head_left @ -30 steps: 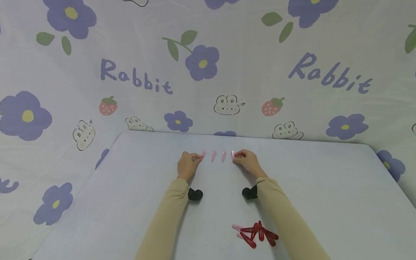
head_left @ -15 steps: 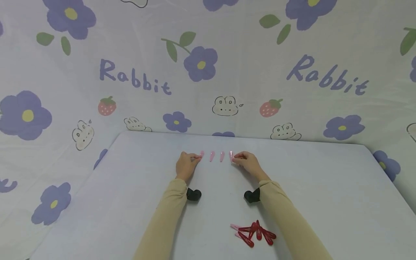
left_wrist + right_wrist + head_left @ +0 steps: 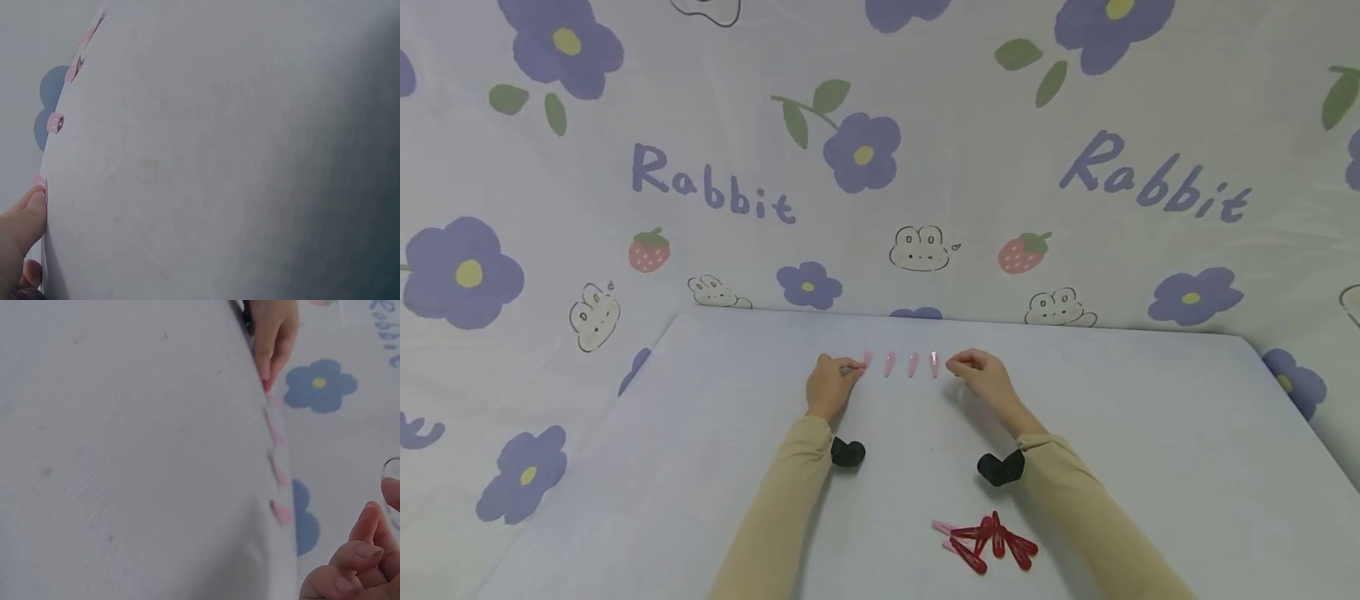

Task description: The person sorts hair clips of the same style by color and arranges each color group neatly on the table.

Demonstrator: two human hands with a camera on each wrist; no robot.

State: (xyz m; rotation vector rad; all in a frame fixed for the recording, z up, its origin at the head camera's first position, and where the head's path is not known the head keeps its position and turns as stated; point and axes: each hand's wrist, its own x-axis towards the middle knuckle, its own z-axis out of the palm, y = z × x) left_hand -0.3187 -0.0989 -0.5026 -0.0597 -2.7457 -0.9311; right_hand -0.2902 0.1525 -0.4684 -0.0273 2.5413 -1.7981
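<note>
Pink snap hair clips stand in a row across the far part of the white table. At the row's left end, my left hand (image 3: pixel 833 385) pinches the leftmost pink hair clip (image 3: pixel 867 358) between thumb and fingertip, partly covering it. The same grip shows at the edge of the left wrist view, with the left hand (image 3: pixel 22 228) cut off by the frame. Just right of the rightmost pink hair clip (image 3: pixel 934 364), my right hand (image 3: pixel 988 379) hovers apart from it. In the right wrist view the right hand (image 3: pixel 362 562) has loosely bent fingers and holds nothing.
Nearer the front lies a loose pile of red hair clips (image 3: pixel 997 542) with a pink hair clip (image 3: pixel 943 527) partly under them. Behind the white table (image 3: pixel 700 467) hangs a cloth (image 3: pixel 962 133) printed with flowers and rabbits.
My right hand has let go of the rightmost pink hair clip and moved slightly right, away from it. The left hand keeps its pinch in place.
</note>
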